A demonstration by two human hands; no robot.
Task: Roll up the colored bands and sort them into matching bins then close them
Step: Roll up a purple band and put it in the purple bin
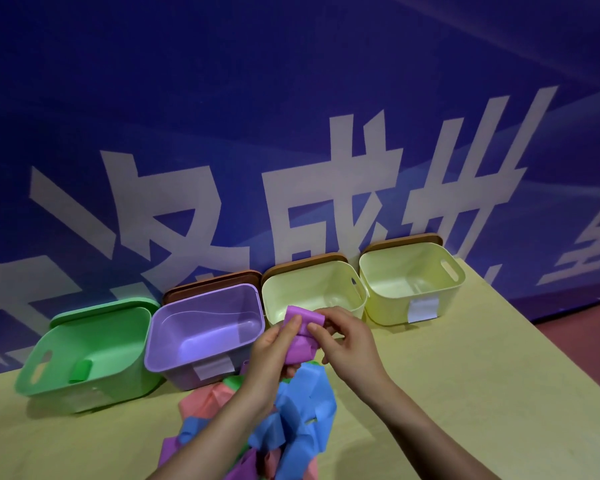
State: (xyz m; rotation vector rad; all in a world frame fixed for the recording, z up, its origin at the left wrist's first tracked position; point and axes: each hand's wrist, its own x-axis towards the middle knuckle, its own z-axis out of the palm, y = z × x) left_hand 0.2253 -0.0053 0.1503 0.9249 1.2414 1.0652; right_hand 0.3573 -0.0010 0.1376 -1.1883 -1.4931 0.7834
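Hands first: the left hand (269, 344) and right hand (340, 336) both pinch the purple band (302, 336) above the loose band pile (284, 420) (blue, pink, purple). Rolling it tight and even should stop it springing open once dropped into the open purple bin (205, 327) just beyond.

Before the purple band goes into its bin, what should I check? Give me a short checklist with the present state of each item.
1. Both hands hold the purple band: left hand and right hand pinch it. Ok.
2. Band fully rolled: a tail hangs below the roll. Not ok.
3. Purple bin open: ok.
4. Bin holds no wrong colour: ok, nothing seen inside.
5. Lid at hand: it stands behind the bin. Ok.
6. Tail free of the pile: cannot tell.
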